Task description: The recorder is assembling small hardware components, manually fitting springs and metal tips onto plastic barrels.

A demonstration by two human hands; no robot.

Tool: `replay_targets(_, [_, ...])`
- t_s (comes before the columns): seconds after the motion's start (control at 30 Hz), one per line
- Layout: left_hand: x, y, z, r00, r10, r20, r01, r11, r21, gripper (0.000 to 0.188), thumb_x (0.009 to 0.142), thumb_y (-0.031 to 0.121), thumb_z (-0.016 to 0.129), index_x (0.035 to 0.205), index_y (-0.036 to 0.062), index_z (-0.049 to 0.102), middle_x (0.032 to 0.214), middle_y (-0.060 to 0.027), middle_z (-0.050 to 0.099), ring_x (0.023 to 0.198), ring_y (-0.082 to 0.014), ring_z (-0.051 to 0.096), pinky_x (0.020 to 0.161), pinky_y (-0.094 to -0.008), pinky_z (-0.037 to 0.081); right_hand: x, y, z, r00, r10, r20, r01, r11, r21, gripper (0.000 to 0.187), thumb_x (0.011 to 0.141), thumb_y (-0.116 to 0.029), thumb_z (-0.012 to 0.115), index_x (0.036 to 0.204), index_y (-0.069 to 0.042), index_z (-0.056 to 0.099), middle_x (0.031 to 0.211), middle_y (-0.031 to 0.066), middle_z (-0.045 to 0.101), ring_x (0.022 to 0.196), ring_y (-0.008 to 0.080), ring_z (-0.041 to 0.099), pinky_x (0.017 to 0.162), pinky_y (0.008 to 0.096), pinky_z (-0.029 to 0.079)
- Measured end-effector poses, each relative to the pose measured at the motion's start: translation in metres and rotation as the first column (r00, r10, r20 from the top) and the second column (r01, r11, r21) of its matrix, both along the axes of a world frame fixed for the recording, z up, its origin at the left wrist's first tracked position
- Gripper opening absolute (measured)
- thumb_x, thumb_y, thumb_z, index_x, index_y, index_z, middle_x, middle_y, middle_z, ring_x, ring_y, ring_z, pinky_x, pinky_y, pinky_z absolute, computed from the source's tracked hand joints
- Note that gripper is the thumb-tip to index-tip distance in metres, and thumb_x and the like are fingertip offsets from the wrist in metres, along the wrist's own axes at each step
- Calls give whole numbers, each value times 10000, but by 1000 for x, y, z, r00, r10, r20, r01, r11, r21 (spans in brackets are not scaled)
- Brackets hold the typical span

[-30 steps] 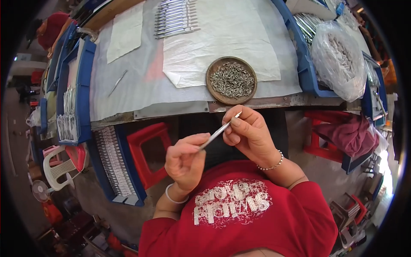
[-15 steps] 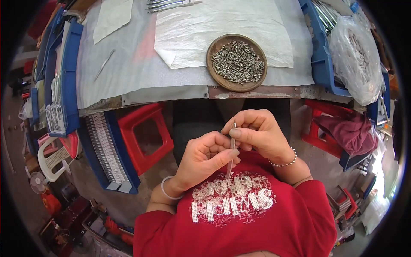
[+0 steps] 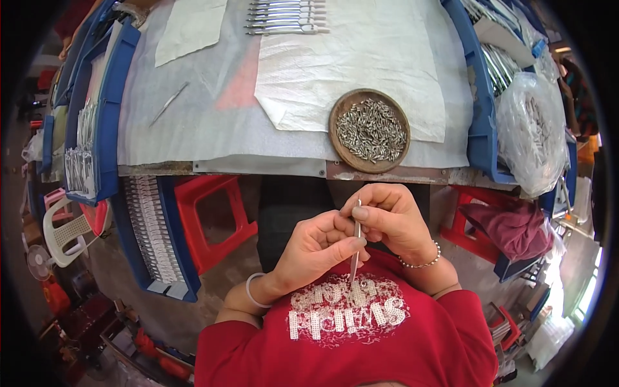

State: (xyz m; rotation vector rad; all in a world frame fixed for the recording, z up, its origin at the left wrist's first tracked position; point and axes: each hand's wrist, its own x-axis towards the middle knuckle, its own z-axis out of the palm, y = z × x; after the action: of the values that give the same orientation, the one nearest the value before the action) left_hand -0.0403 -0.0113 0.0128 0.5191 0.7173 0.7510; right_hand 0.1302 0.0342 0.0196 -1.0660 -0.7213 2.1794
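Both hands meet in front of my red shirt around one slim silver metal rod [image 3: 354, 266]. My left hand [image 3: 317, 250] pinches its middle between thumb and fingers. With thumb and forefinger, my right hand [image 3: 394, 219] grips the upper end, where a short narrow tip pokes up above the thumb. The lower end of the rod is flat and points toward my shirt. Beyond my hands, at the table's near edge, a round wooden bowl [image 3: 336, 143] holds a heap of small metal pins [image 3: 372, 131].
Several slim metal tools [image 3: 287, 19] lie in a row on white cloth [image 3: 348, 71]; a single one [image 3: 169, 103] lies further left. Blue bins [image 3: 109, 122] flank the table, the right one with a plastic bag [image 3: 532, 138]. Red stools [image 3: 213, 222] stand below.
The view has shifted, so the table and bowl sit lower and more of the tool row shows. Both hands keep their hold on the rod, with little change in pose.
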Motion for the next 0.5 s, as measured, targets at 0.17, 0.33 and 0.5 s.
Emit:
replay_targets(0.17, [-3, 7, 2, 999, 33, -2, -32, 998, 52, 100, 893, 36, 543, 962, -24, 500, 866, -89, 618, 782, -109, 613, 691, -223, 497, -7, 11, 10, 999, 5, 54, -7, 999, 44, 127, 838, -94, 603, 879, 23, 628, 657, 13, 574, 516, 30, 447, 457, 154, 334])
replay_targets(0.33, [-8, 14, 6, 997, 76, -6, -75, 991, 109, 89, 888, 28, 549, 940, -20, 494, 857, -76, 609, 775, -100, 613, 676, -214, 497, -16, 20, 19, 994, 9, 105, -18, 996, 86, 119, 852, -102, 602, 901, 3, 630, 656, -7, 573, 521, 24, 454, 465, 153, 345])
replay_targets(0.5, [-12, 21, 8, 992, 118, 40, -122, 986, 117, 87, 890, 29, 547, 938, -19, 491, 866, -71, 601, 767, -98, 612, 677, -212, 503, -26, 29, 27, 993, -13, 117, 2, 995, 97, 121, 854, -105, 604, 910, 1, 616, 670, -5, 573, 517, 24, 453, 462, 154, 345])
